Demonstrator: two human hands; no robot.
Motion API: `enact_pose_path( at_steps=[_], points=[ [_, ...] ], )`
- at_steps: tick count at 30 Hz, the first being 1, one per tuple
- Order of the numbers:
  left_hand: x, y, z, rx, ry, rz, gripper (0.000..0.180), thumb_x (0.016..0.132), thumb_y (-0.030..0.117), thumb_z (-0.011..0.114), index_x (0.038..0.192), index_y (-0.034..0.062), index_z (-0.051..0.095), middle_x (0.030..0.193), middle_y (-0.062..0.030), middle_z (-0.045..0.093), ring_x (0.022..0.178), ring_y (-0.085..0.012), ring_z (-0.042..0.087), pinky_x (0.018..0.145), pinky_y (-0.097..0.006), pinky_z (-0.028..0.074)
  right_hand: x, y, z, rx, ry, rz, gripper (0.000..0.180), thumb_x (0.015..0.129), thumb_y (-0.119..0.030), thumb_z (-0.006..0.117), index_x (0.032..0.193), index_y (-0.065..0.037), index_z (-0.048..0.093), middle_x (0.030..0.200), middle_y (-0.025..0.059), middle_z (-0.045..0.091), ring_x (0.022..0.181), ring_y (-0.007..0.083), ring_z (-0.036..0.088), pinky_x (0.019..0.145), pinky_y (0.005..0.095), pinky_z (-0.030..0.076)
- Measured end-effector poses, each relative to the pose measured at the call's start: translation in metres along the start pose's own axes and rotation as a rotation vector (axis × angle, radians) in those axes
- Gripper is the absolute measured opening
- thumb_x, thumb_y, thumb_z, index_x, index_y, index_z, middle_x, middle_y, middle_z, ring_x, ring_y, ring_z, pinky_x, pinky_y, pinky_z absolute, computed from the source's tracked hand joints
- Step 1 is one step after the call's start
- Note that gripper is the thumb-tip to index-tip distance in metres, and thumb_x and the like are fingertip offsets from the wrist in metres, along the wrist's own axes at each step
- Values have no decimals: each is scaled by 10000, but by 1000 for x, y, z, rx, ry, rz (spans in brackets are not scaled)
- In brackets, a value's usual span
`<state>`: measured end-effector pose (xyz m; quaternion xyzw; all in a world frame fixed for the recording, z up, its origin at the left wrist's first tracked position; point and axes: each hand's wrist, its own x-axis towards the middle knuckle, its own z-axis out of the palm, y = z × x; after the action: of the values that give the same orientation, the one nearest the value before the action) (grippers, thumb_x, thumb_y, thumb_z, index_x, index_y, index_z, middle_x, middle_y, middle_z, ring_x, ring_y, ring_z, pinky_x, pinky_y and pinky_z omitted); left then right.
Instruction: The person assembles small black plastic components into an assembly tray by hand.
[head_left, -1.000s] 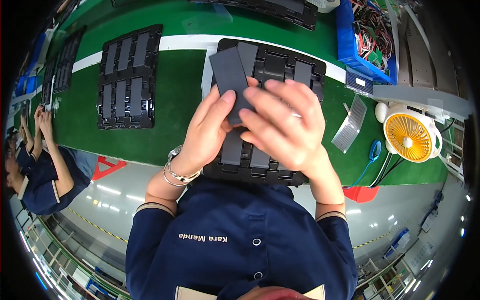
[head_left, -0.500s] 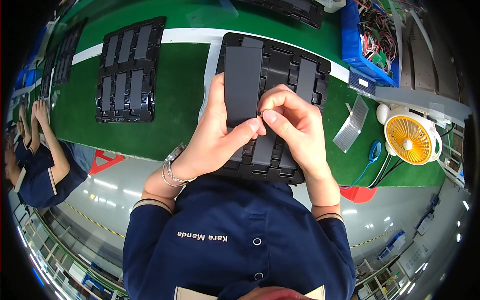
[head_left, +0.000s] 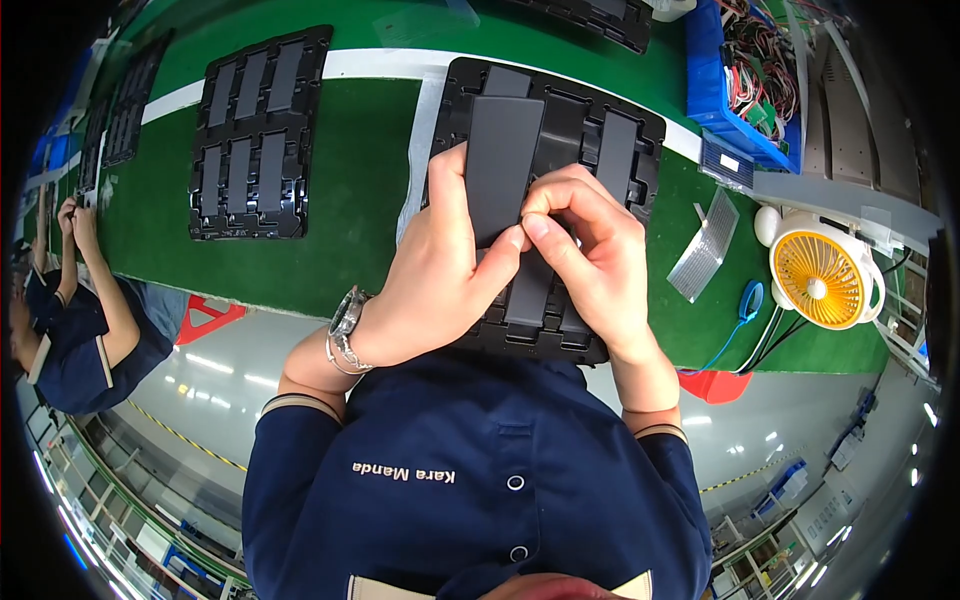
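Observation:
A dark grey, flat rectangular block (head_left: 505, 160) is held up over a black moulded tray (head_left: 648, 150). My left hand (head_left: 440, 240) grips it, fingers along its left side and thumb at its lower right corner. My right hand (head_left: 590, 245) is closed in a pinch at that same corner, its thumb and forefinger meeting my left thumb. Whatever sits between those fingertips is too small and covered to make out. Similar grey blocks lie in the tray's pockets, among them one on the right (head_left: 614, 150) and one below my hands (head_left: 529, 295).
Left on the green bench stands another black tray (head_left: 300, 130) of grey blocks. To the right are a blue bin (head_left: 705, 75) of wires, a silvery sheet (head_left: 704, 246), a yellow-and-white fan (head_left: 816, 280) and a blue cable loop (head_left: 750, 300). A co-worker (head_left: 85, 340) works at far left.
The held block has shifted slightly right and tilted, its top leaning right. My left hand has moved a little right with it, and its thumb now touches the right hand's fingertips.

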<state>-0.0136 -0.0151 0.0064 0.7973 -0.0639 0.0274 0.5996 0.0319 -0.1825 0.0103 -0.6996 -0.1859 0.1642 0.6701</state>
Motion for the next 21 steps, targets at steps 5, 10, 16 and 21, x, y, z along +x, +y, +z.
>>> enact_pose_path(
  at_steps=[5, 10, 16, 21],
  points=[
    [0, 3, -1, -187, -2, -103, 578, 892, 18, 582, 1355, -9, 236, 944, -153, 628, 815, -196, 662, 705, -317, 528, 5, -1, -19, 41, -153, 46, 153, 926, -106, 631, 1005, 25, 629, 962, 62, 609, 905, 150, 606, 833, 301, 497],
    [2, 4, -7, -809, -242, -364, 546, 957, 62, 498, 1425, 43, 218, 906, -92, 616, 780, -120, 604, 685, -250, 500, 23, 2, -24, 53, 20, -129, 382, 967, -223, 591, 1289, -19, 566, 1243, 99, 546, 1124, 177, 536, 958, 321, 461],
    [2, 13, -8, -973, -322, -509, 672, 879, 138, 551, 1467, 22, 245, 931, -95, 558, 733, -154, 602, 571, -262, 473, 26, 5, -26, 10, -8, -110, 304, 967, -200, 589, 1205, -15, 624, 1200, 88, 574, 1074, 180, 577, 935, 319, 470],
    [4, 18, -4, -967, -275, -579, 634, 902, 189, 531, 1455, 19, 270, 871, -110, 563, 660, -154, 580, 549, -263, 459, 24, 8, -27, -59, -8, -77, 310, 974, -221, 589, 1206, -19, 626, 1151, 75, 620, 1046, 163, 594, 906, 301, 477]
  ],
)
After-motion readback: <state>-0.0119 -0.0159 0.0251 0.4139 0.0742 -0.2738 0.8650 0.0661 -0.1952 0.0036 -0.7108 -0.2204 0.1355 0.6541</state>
